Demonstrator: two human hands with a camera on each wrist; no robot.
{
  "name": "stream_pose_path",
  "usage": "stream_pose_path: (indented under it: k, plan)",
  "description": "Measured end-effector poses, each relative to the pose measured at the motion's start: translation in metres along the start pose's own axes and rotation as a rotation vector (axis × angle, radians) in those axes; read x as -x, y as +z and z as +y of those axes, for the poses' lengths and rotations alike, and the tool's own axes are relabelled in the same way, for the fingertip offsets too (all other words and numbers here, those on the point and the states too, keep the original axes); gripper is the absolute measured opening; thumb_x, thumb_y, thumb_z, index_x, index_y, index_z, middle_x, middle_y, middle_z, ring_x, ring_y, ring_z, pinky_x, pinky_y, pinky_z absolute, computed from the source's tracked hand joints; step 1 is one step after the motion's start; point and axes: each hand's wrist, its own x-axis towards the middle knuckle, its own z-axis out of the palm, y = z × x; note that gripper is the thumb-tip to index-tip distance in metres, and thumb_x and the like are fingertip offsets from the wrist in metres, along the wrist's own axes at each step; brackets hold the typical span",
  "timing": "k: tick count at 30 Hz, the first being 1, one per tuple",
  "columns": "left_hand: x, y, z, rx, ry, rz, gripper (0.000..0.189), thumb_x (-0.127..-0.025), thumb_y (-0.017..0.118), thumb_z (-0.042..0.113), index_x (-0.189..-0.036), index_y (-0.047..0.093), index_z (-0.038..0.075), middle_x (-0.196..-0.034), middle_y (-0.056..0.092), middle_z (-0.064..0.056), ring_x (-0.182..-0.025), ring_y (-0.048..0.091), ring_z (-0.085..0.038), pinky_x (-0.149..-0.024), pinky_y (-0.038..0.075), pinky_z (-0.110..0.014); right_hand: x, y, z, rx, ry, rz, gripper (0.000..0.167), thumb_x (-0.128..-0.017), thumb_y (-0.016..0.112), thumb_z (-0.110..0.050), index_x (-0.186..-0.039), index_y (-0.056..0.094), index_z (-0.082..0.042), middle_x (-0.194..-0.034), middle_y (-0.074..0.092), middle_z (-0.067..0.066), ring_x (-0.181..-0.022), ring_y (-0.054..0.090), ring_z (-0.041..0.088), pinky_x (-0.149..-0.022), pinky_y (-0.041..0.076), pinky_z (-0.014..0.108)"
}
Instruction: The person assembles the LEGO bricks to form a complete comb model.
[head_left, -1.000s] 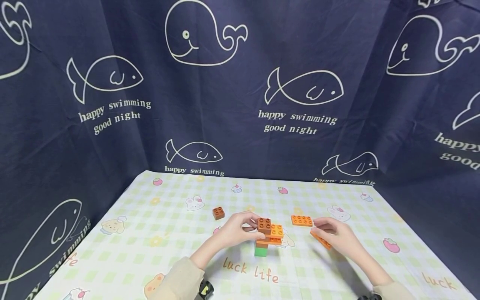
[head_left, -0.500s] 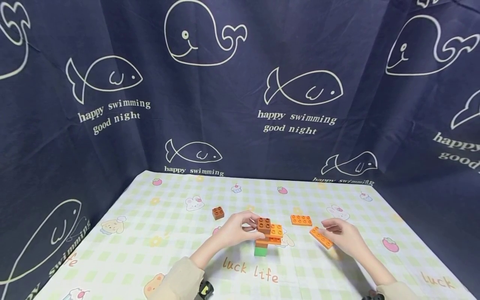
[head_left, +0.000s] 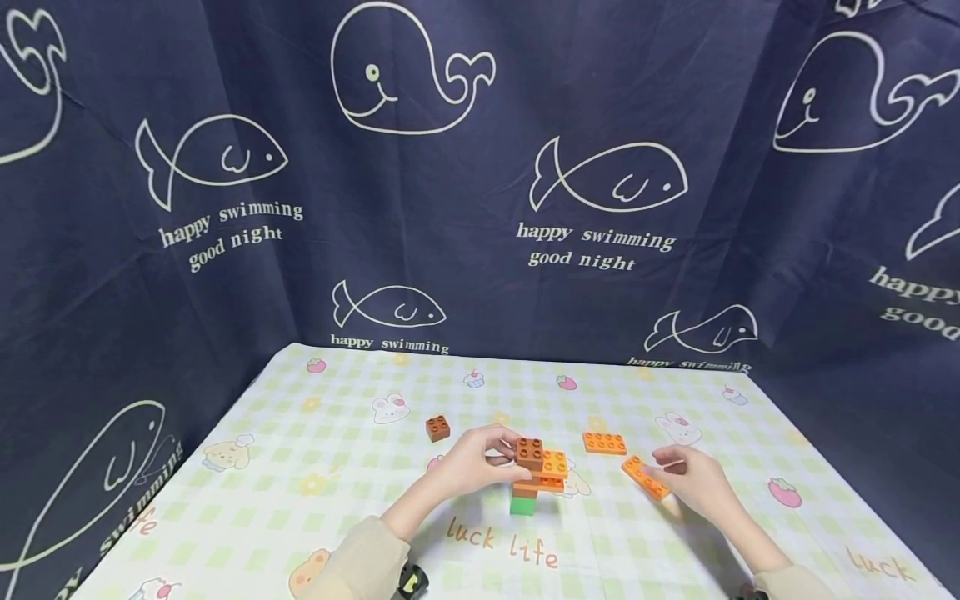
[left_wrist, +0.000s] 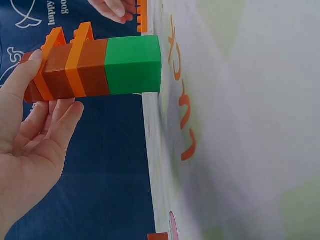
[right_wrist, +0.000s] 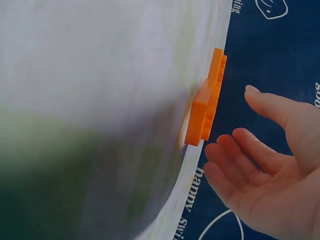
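Observation:
My left hand (head_left: 472,460) pinches the upper part of a stack of toy building blocks (head_left: 529,454) between thumb and fingers. From the bottom up, the stack has a green block (left_wrist: 132,65), then brown blocks (left_wrist: 93,68) alternating with flat orange ones that jut out to the right. It stands upright; in the left wrist view its green end is at the tablecloth. An orange building block (head_left: 647,479) lies slantwise on the table at the right. Beside it, apart from it, my right hand (head_left: 693,479) hovers with relaxed fingers and holds nothing.
Another orange block (head_left: 604,442) lies flat just behind the slanted one. A small brown block (head_left: 438,427) sits left of the stack, beyond my left hand. A patterned tablecloth (head_left: 360,492) covers the table, and dark blue curtains (head_left: 480,192) hang around it.
A second ago my right fingers were on the slanted orange block, which was tilted. They have let go, the block lies flat, and the hand has drawn back right. My left hand keeps its grip.

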Motion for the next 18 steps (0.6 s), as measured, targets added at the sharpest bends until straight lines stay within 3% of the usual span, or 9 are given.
stream_pose_path:
  k: [4,10,18]
  plan:
    - [0.0012,0.0001,0.0023,0.007,0.001,0.005,0.038,-0.077,0.077,0.019,-0.111,0.063,0.010,-0.107,0.062,0.000,-0.093,0.061,-0.012,-0.085,0.054,-0.022,-0.0004,0.0009,0.0021,0.007,0.027,-0.017,0.040,-0.081,0.073,-0.027,-0.104,0.064,0.005,-0.100,0.068,0.021,-0.085,0.067,0.027,-0.083,0.052,0.047]
    - [0.0008,0.0007,0.0032,-0.001,0.013,0.010,0.037,-0.077,0.078,0.021,-0.108,0.064,0.009,-0.104,0.063,-0.001,-0.092,0.061,-0.009,-0.084,0.053,-0.017,-0.0022,0.0032,0.0033,0.025,0.037,-0.047,0.041,-0.079,0.073,-0.025,-0.105,0.063,0.006,-0.098,0.068,0.021,-0.084,0.066,0.028,-0.080,0.052,0.047]
    - [0.0013,0.0005,0.0035,0.001,-0.017,0.005,0.037,-0.077,0.078,0.023,-0.108,0.064,0.009,-0.107,0.063,-0.001,-0.095,0.062,-0.010,-0.084,0.052,-0.015,-0.0033,0.0067,0.0040,0.046,0.017,-0.083,0.043,-0.074,0.077,-0.022,-0.104,0.063,0.006,-0.095,0.068,0.019,-0.084,0.064,0.027,-0.076,0.053,0.044]
